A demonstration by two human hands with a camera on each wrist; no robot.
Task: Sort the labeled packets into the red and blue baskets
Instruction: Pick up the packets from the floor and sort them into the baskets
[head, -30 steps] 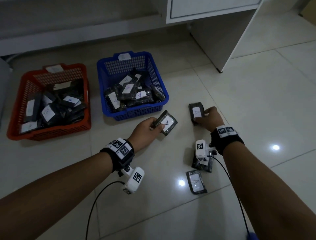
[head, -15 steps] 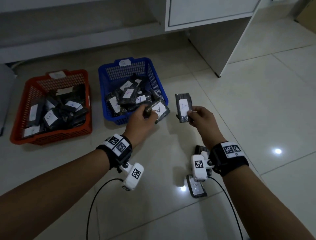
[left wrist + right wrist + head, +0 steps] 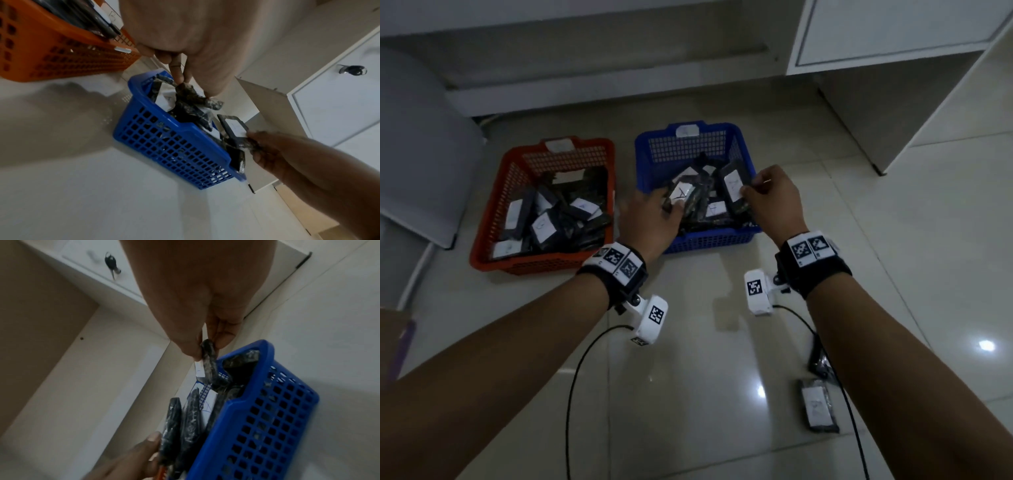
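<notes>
The blue basket [image 3: 709, 240] holds several dark packets with white labels; the red basket [image 3: 493, 212] to its left holds several more. My left hand [image 3: 671, 209] is over the blue basket's front left and pinches a packet marked A [image 3: 681, 193]. In the left wrist view, finger and thumb of my left hand [image 3: 191, 84] grip that packet [image 3: 185, 94] above the blue basket [image 3: 164, 138]. My right hand [image 3: 748, 192] pinches a second labeled packet [image 3: 734, 186] over the basket's right side. The right wrist view shows my right hand [image 3: 207, 344] holding this packet [image 3: 208, 363] by its end above the blue basket's rim [image 3: 267, 418].
A labeled packet [image 3: 818, 407] lies on the tiled floor by my right forearm, and another packet [image 3: 820, 363] is partly hidden behind that arm. A white cabinet [image 3: 893, 85] stands at the back right. A grey object [image 3: 414, 154] is on the left. Camera cables trail under both wrists.
Both hands carried their packets from the floor up and forward. They now hang over the blue basket instead of in front of it.
</notes>
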